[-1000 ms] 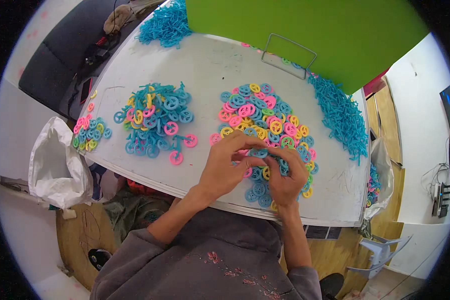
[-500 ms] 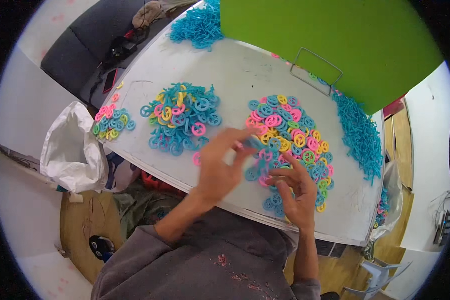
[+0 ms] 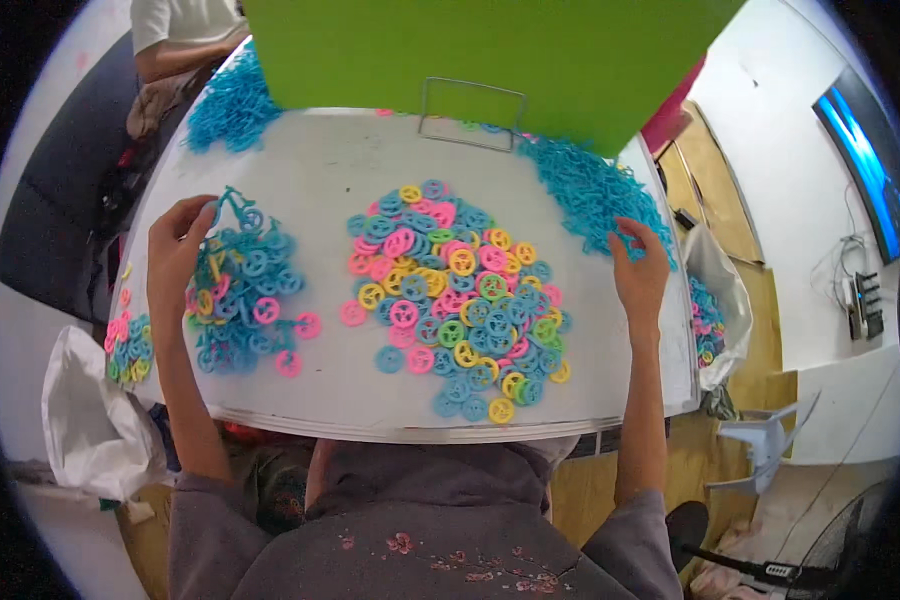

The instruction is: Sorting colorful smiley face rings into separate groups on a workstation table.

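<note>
At the left of the table, my left hand pinches a teal toy frame with spoked wheels on it. It is over the back edge of a heap of teal frames joined with coloured wheels. On the right, my right hand is at the near edge of a pile of loose teal frame pieces. Its thumb and forefinger are a little apart, with no piece visible between them. Between my hands is a broad heap of loose spoked wheels in blue, pink, yellow and green.
A green board with a wire stand is at the table's far side. Another teal pile is far left, near a seated person's arm. White sacks flank the table. A standing fan is lower right.
My hands have parted from above the loose wheels. The left moved left to the heap of joined pieces, the right moved right to the teal pile. The view has shifted.
</note>
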`<action>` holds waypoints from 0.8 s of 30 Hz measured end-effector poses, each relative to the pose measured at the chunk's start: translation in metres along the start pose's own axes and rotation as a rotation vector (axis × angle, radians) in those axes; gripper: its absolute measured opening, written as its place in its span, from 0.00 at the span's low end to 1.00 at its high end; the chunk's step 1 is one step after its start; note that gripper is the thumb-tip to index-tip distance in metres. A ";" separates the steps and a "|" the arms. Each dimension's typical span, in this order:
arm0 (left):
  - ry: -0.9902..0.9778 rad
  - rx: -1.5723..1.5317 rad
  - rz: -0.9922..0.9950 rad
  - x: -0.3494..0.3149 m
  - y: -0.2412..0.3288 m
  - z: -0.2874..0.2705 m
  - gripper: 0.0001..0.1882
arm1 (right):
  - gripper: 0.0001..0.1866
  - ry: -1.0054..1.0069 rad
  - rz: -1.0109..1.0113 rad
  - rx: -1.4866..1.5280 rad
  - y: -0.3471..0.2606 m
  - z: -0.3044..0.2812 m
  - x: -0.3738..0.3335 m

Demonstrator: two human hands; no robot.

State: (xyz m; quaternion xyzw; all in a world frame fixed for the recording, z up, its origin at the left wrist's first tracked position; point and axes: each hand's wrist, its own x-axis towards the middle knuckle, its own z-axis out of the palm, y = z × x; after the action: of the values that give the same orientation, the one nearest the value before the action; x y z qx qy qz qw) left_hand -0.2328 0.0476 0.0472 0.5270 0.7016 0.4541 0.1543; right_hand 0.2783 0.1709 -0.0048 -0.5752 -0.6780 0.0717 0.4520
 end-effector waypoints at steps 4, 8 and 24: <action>0.000 0.383 -0.006 0.002 -0.024 0.001 0.15 | 0.13 -0.060 -0.177 -0.237 0.010 -0.001 -0.004; 0.040 0.368 -0.061 -0.003 -0.025 0.003 0.14 | 0.11 -0.071 -0.308 -0.304 -0.002 0.011 -0.007; 0.047 0.319 0.145 -0.131 0.047 0.141 0.12 | 0.11 -0.482 0.362 0.839 -0.112 0.008 -0.092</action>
State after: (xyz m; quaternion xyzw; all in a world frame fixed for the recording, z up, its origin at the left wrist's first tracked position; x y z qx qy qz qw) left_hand -0.0549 0.0012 -0.0258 0.5833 0.7284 0.3588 0.0192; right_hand 0.1862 0.0601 0.0104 -0.4197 -0.5655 0.5449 0.4551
